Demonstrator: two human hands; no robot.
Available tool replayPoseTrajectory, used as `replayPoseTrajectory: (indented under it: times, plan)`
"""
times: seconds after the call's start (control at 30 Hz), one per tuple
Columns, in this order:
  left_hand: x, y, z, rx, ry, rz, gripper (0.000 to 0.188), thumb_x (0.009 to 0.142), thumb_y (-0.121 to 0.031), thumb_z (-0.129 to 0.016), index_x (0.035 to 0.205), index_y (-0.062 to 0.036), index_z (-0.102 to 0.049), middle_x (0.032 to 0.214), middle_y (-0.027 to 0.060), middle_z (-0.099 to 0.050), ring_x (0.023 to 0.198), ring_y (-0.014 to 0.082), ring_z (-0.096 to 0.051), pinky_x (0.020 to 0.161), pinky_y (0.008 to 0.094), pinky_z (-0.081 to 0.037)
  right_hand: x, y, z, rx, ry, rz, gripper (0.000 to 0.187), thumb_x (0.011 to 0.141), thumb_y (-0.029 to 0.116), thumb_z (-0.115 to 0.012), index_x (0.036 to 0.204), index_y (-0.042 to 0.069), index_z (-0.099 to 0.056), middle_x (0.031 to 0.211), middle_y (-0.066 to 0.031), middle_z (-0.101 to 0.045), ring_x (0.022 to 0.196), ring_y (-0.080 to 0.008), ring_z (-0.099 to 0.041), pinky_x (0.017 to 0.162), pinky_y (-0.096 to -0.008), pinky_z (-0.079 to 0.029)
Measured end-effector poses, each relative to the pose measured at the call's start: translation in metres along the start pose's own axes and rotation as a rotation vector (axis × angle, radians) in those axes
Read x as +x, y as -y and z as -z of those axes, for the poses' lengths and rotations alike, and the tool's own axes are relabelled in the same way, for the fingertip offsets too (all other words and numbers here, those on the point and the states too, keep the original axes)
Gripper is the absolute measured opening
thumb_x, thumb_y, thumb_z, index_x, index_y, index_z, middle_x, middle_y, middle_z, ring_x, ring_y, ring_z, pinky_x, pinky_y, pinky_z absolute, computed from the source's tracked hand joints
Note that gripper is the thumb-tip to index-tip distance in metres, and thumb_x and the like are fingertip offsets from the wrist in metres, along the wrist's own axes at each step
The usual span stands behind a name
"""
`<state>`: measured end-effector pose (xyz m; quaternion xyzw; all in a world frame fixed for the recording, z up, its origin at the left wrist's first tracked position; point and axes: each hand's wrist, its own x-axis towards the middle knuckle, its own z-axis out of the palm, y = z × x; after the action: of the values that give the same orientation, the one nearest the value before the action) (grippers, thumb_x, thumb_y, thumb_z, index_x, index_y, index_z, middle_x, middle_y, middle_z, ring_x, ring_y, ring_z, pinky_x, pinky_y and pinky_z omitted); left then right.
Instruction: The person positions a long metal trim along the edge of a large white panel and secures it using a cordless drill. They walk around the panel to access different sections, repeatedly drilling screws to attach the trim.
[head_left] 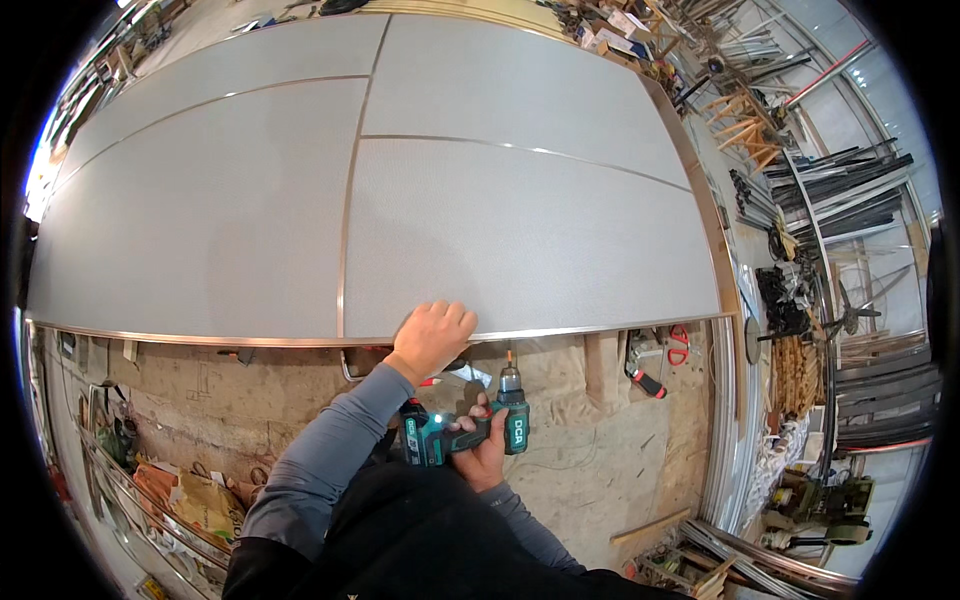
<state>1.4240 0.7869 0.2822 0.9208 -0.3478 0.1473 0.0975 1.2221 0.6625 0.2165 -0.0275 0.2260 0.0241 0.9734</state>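
A large grey panel (530,240) with metal trim strips stretches out in front of me. At its near edge, my left hand (435,335) is closed with the knuckles upward and rests against the metal edge trim (560,332). Its fingertips are hidden, so whatever they may hold does not show. Below the edge, my right hand (482,455) is wrapped around a green and black cordless drill (513,425). The drill lies on its side, its battery to the left with a small light glowing beside it. Its bit (509,358) points at the near edge, just short of it.
Under the edge to the right, a clamp or saw with a red and black handle (648,383) lies near red-handled scissors (679,345). Metal profiles and stock (860,200) fill shelves at right. A metal rail (150,510) and bags (205,500) stand at lower left.
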Motion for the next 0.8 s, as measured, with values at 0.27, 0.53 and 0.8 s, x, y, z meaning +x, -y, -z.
replayPoseTrajectory:
  times: [0.27,0.53,0.8]
  plan:
    - [-0.001,0.001,0.006,-0.103,0.037,0.006,0.039,0.077,-0.031,-0.082,0.098,-0.0111,-0.057,0.091,0.0046,-0.057,0.085,0.023,-0.062,0.072,0.0382,-0.051,-0.003,-0.001,-0.007,-0.023,-0.047,0.004,0.053,0.104,0.055,-0.054,0.139,0.016,-0.055,0.117,0.0052,-0.069,0.085,-0.0143,-0.058,0.089,-0.0389,-0.048]
    - [-0.008,-0.001,0.004,-0.116,0.028,-0.01,0.04,0.079,-0.033,-0.083,0.1,-0.0109,-0.057,0.092,0.0049,-0.058,0.086,0.0239,-0.063,0.073,0.0391,-0.051,-0.008,0.001,0.002,-0.049,-0.134,0.015,0.045,0.105,0.051,-0.056,0.135,0.018,-0.057,0.124,0.0059,-0.07,0.085,-0.0153,-0.058,0.088,-0.0397,-0.051]
    - [-0.006,0.0,0.015,-0.121,-0.009,0.002,0.042,0.079,-0.034,-0.085,0.099,-0.0097,-0.058,0.092,0.0072,-0.059,0.089,0.027,-0.064,0.074,0.0409,-0.051,-0.016,0.007,-0.01,-0.141,-0.029,0.099,0.04,0.107,0.041,-0.057,0.136,0.015,-0.054,0.128,0.0013,-0.068,0.085,-0.0152,-0.059,0.087,-0.0379,-0.052]
